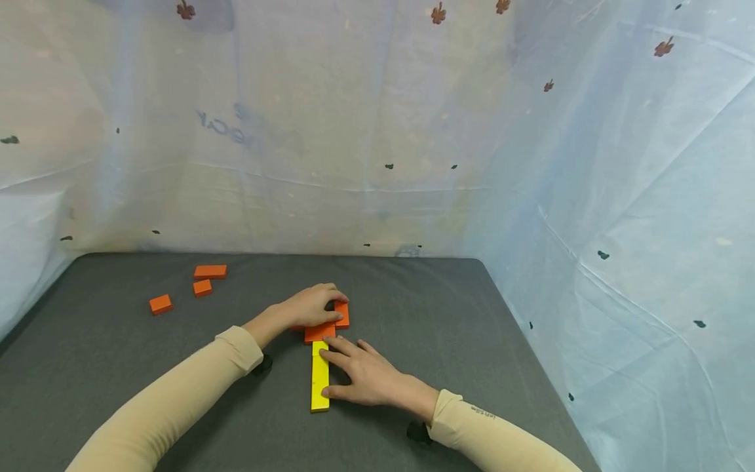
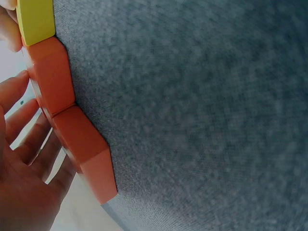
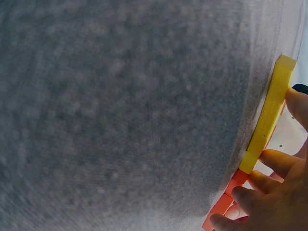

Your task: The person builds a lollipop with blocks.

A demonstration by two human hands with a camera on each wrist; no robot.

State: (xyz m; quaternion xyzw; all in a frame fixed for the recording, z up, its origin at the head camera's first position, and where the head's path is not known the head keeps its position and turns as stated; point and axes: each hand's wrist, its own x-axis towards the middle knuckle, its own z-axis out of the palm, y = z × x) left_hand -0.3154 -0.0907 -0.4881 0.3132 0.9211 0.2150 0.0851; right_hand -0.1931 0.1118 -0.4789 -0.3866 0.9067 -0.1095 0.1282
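Yellow blocks, a long one (image 1: 320, 381) and a short one (image 1: 320, 347), lie end to end in a line on the dark cloth. Orange blocks adjoin their far end: a middle one (image 1: 319, 334), one (image 1: 343, 320) on the right, and one at the left mostly hidden by my left hand (image 1: 309, 305). My left hand arches over the orange blocks, its loosely bent fingers and thumb touching the right one. Beside the yellow blocks, my right hand (image 1: 368, 377) rests with fingers spread. Its thumb and fingertips touch their right side, also seen along the yellow block (image 3: 272, 108) in the right wrist view.
Three loose orange blocks lie at the far left of the table: a long one (image 1: 210, 271), a small one (image 1: 202, 288) and another small one (image 1: 160, 304). A pale plastic sheet (image 1: 330, 131) hangs behind the table and along its right side.
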